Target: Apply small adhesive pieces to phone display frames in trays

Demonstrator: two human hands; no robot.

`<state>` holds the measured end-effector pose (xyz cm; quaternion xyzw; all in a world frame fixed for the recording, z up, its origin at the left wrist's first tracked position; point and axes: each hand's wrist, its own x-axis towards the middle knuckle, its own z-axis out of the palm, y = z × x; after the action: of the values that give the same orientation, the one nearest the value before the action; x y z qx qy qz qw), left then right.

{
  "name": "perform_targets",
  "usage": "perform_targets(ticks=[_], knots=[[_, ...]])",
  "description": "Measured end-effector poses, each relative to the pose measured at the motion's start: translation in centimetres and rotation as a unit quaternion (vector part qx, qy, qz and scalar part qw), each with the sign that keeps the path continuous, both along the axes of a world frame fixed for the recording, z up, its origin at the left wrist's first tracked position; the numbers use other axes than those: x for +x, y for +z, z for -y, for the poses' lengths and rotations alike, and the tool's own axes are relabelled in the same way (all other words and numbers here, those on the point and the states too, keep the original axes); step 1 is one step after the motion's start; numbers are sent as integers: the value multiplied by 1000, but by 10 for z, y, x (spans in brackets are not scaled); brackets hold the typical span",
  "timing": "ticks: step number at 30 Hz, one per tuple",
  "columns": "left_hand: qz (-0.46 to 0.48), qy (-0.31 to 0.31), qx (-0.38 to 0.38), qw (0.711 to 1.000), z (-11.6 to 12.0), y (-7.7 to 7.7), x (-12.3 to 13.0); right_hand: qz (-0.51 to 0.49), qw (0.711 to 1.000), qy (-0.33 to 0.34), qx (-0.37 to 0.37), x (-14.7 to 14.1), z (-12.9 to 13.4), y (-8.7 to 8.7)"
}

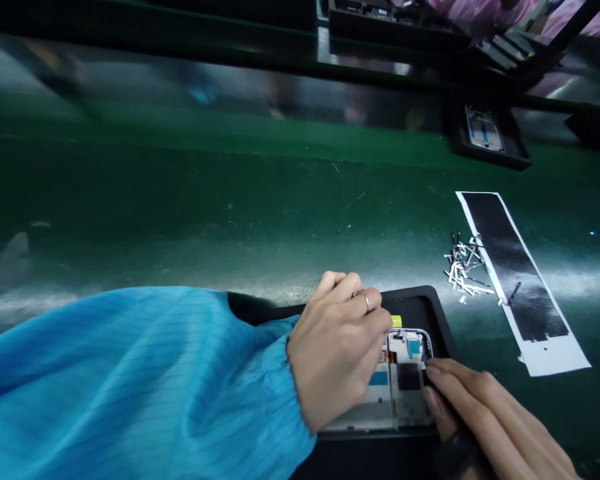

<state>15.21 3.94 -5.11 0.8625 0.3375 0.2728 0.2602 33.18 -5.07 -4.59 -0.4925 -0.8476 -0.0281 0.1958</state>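
Note:
An opened phone body [403,373], its metal frame and inner parts showing, lies in a black tray [420,307]. My left hand [343,347], in a blue sleeve and wearing a ring, bends over the phone's left part with its fingers curled down. Whatever its fingertips pinch is hidden behind the hand. At the phone's right edge, my right hand [480,407] grips the rim between finger and thumb. A small yellow piece [396,321] shows at the phone's top edge. Something dark and blurred sits under my right hand.
To the right lies a white sheet with a black strip [515,267]. Small black and white scraps [464,267] are heaped beside it. Farther back, another black tray [515,150] holds a metal phone part [484,129]. A dark shelf [400,30] runs along the green bench [205,200].

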Motion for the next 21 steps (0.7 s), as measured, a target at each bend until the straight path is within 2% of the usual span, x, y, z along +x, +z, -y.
perform_targets(ticks=[4, 8, 11, 17, 21], knots=[[13, 3, 19, 1000, 2, -5, 1, 53, 997, 35, 50, -4, -4, 0], [40, 22, 55, 997, 5, -12, 4, 108, 989, 90, 50, -6, -9, 3], [47, 30, 67, 996, 5, -13, 4, 112, 988, 94, 43, -6, -9, 1], [3, 10, 39, 999, 5, -7, 2, 62, 994, 66, 61, -13, -11, -6], [27, 21, 78, 996, 5, -9, 4, 73, 993, 69, 62, -13, -12, -9]])
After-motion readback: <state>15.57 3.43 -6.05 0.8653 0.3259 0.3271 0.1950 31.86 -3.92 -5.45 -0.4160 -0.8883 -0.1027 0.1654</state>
